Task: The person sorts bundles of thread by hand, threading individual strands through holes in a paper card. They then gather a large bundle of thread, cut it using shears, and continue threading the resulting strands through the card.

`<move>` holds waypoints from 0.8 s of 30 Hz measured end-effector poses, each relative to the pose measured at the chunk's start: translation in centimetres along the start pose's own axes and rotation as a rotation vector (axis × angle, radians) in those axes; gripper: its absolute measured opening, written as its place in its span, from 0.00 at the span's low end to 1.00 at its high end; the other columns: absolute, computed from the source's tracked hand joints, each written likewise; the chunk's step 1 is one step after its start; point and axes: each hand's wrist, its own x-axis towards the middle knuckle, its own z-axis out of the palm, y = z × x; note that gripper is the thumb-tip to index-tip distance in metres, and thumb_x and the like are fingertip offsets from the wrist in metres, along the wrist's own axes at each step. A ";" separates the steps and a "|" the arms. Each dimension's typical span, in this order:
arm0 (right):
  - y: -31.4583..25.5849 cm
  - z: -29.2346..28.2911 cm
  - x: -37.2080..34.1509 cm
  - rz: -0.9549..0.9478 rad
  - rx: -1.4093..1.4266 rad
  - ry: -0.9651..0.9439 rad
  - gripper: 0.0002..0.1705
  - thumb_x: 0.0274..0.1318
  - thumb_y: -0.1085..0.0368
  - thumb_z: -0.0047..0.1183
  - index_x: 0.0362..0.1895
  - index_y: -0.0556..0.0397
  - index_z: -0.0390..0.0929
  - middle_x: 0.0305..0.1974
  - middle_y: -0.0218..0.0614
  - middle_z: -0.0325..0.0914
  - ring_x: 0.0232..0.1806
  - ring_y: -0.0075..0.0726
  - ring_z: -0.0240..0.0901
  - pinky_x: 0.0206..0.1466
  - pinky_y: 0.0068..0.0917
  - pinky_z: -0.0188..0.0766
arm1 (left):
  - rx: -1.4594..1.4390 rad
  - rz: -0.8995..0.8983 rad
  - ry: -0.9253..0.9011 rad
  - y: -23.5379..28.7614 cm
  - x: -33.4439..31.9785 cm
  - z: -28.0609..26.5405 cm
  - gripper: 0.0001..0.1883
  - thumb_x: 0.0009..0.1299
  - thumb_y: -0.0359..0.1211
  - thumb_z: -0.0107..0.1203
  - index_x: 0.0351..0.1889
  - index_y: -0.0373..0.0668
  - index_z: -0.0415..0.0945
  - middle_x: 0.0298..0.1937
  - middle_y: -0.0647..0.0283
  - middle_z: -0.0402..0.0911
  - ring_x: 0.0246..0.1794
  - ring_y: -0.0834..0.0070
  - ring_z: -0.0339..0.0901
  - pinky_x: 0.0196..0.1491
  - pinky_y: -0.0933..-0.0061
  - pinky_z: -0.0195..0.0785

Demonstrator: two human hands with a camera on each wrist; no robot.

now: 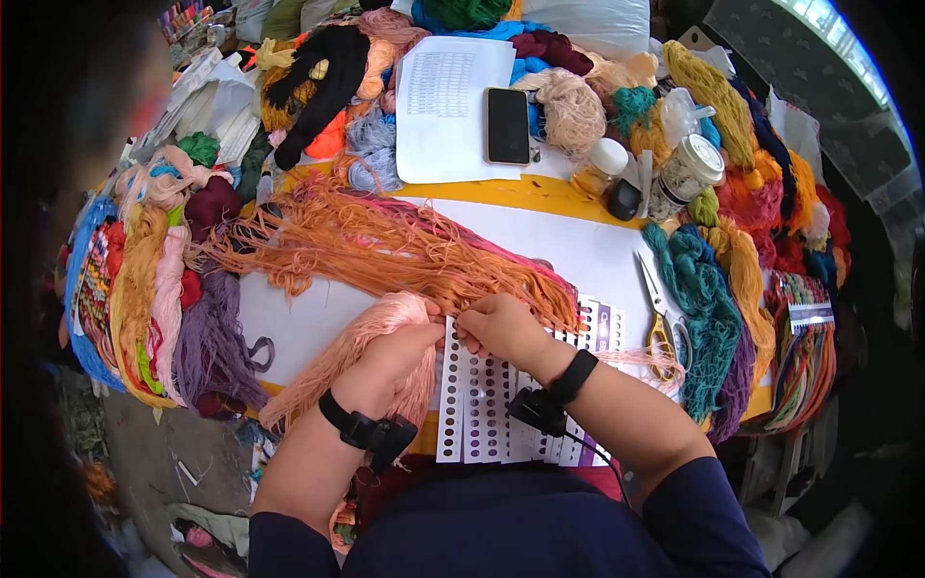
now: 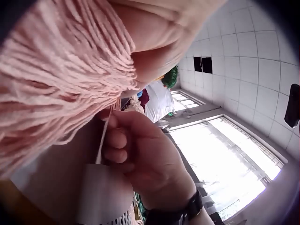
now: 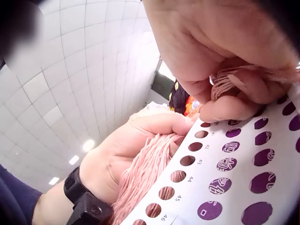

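In the head view my left hand holds a pink skein of thread, which drapes down over my forearm. My right hand, just beside it, has its fingertips at the top of a white card with punched holes. Pink strands lie in the curled fingers of my right hand in the right wrist view, close over the numbered, purple-printed card. From the left wrist view, a pink strand runs between the fingers of the right hand and the card's blurred edge.
Orange thread spreads across the table beyond my hands. Scissors lie at the right, near teal skeins. A phone rests on paper sheets at the back, with jars beside piled yarn. Purple thread hangs at the left.
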 end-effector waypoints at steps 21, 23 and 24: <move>1.7 -0.8 -0.3 -0.009 0.624 -0.178 0.06 0.58 0.67 0.45 0.39 0.54 0.70 0.28 0.32 0.77 0.29 0.26 0.74 0.30 0.22 0.68 | 0.038 0.164 -0.170 1.3 -1.5 1.7 0.18 0.65 0.23 0.52 0.53 0.33 0.65 0.42 0.61 0.74 0.42 0.78 0.72 0.47 0.79 0.66; 1.5 -0.4 -0.3 -0.016 0.498 -0.138 0.07 0.58 0.66 0.46 0.39 0.54 0.70 0.28 0.33 0.77 0.28 0.26 0.74 0.30 0.22 0.68 | 0.319 0.321 -0.163 1.4 -2.9 1.7 0.20 0.64 0.22 0.52 0.55 0.33 0.65 0.41 0.63 0.73 0.38 0.81 0.70 0.42 0.81 0.65; 1.4 -0.1 -0.4 -0.023 0.372 -0.095 0.07 0.58 0.66 0.46 0.39 0.55 0.70 0.27 0.33 0.78 0.28 0.27 0.74 0.31 0.23 0.69 | 0.323 0.317 -0.163 1.6 -3.0 1.5 0.20 0.64 0.22 0.52 0.55 0.33 0.65 0.41 0.63 0.73 0.38 0.81 0.70 0.42 0.81 0.65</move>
